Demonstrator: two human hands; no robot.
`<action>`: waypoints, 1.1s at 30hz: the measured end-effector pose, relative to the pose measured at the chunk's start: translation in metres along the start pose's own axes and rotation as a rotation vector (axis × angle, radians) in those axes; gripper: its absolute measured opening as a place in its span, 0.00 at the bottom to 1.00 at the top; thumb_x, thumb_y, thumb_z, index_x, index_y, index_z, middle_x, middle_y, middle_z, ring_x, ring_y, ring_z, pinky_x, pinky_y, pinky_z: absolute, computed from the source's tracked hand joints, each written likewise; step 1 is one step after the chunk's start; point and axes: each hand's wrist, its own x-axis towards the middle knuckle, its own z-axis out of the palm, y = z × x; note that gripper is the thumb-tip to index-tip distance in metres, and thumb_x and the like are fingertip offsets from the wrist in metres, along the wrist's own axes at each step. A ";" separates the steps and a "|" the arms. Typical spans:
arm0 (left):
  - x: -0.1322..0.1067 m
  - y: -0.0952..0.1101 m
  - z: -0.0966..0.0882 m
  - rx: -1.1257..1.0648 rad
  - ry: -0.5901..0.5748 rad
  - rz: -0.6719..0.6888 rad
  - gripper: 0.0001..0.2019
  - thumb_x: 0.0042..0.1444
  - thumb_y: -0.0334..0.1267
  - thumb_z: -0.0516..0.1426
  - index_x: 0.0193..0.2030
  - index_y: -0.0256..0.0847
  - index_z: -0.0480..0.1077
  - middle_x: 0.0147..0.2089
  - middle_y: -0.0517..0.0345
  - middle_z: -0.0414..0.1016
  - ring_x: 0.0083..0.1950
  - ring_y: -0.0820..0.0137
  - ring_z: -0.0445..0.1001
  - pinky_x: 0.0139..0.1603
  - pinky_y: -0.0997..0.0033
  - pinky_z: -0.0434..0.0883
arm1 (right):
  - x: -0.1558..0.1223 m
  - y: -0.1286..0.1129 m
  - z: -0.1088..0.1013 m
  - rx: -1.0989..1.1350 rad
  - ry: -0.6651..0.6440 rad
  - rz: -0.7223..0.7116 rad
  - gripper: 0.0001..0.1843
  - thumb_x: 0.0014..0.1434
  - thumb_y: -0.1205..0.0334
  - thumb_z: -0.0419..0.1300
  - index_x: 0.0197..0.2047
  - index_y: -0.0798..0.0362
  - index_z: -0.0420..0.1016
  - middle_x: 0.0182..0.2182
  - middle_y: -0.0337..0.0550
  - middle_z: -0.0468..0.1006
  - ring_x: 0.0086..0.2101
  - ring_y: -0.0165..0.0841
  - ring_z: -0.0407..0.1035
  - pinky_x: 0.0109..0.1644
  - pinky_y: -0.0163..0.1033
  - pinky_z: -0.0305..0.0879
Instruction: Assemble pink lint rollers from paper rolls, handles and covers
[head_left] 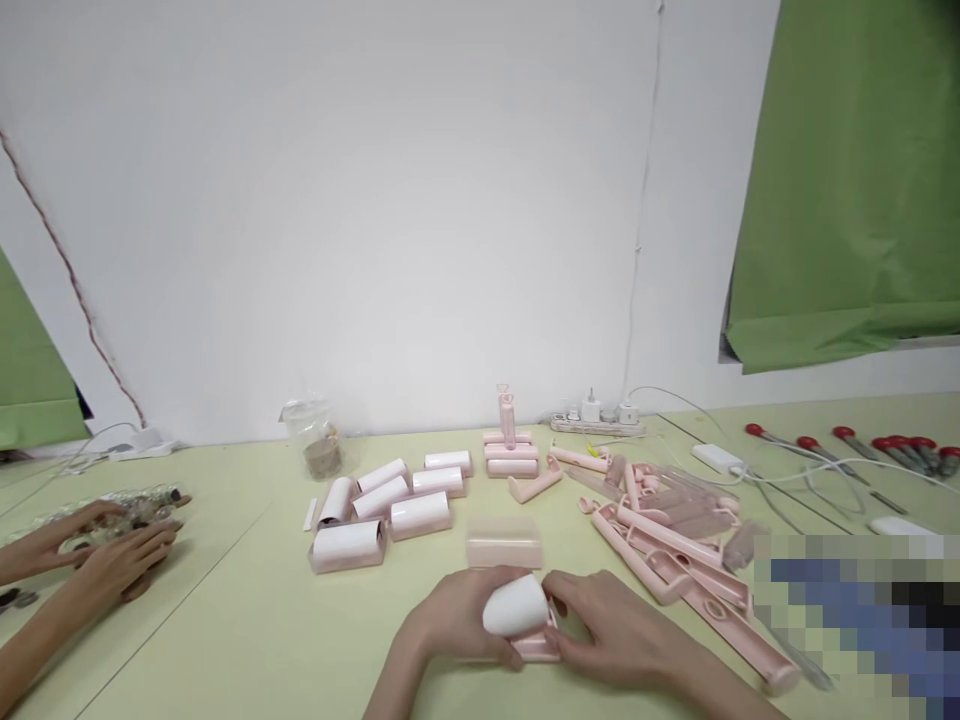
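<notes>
In front of me a white lint-roller roll (517,606) is held tilted over a pink plastic holder (538,650). My left hand (457,615) wraps round the roll's left side, its thumb low by the holder. My right hand (619,625) grips the right end, fingertips at the roll's edge and the holder; which of the two it bears on more is partly hidden. Just beyond my hands lies a clear pinkish cover (503,545). To the left sit several white rolls (420,513) in pink cases.
Pink handles and trays (675,560) are heaped on the right. Farther back stand pink rollers (512,455), a power strip (596,425) and a plastic bag (319,445). Cables and red-headed tools (810,445) lie far right. Another person's hands (112,550) work at the left.
</notes>
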 end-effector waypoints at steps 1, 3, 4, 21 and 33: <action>0.000 -0.001 0.001 0.015 0.003 -0.013 0.35 0.32 0.42 0.64 0.52 0.56 0.62 0.48 0.65 0.70 0.47 0.58 0.67 0.43 0.67 0.63 | 0.001 0.000 0.002 -0.003 0.007 0.008 0.07 0.51 0.57 0.50 0.29 0.51 0.60 0.25 0.36 0.70 0.23 0.29 0.60 0.24 0.33 0.41; 0.000 -0.001 0.003 0.046 0.025 -0.050 0.40 0.31 0.42 0.63 0.56 0.54 0.57 0.49 0.60 0.70 0.47 0.56 0.67 0.43 0.66 0.64 | 0.002 0.000 0.005 -0.005 0.007 0.022 0.05 0.50 0.59 0.51 0.28 0.51 0.60 0.23 0.35 0.70 0.22 0.28 0.59 0.24 0.33 0.41; -0.001 -0.001 0.005 0.059 0.037 -0.062 0.41 0.31 0.41 0.63 0.57 0.52 0.56 0.49 0.59 0.70 0.47 0.56 0.67 0.42 0.66 0.64 | 0.002 0.000 0.006 -0.003 0.003 0.030 0.04 0.50 0.61 0.50 0.27 0.52 0.60 0.23 0.35 0.70 0.22 0.28 0.59 0.24 0.33 0.41; 0.000 -0.007 -0.002 -0.096 -0.086 -0.030 0.28 0.31 0.41 0.64 0.45 0.47 0.67 0.42 0.64 0.72 0.42 0.64 0.68 0.38 0.73 0.64 | 0.014 0.013 0.031 0.059 0.000 -0.099 0.04 0.50 0.69 0.45 0.29 0.53 0.58 0.27 0.41 0.70 0.26 0.32 0.63 0.28 0.34 0.50; -0.001 0.001 -0.006 -0.123 -0.138 -0.034 0.29 0.33 0.42 0.63 0.47 0.47 0.66 0.43 0.62 0.72 0.43 0.63 0.68 0.40 0.71 0.64 | 0.018 0.016 0.026 0.282 -0.021 -0.146 0.05 0.42 0.71 0.47 0.25 0.53 0.57 0.23 0.37 0.67 0.23 0.28 0.58 0.27 0.31 0.52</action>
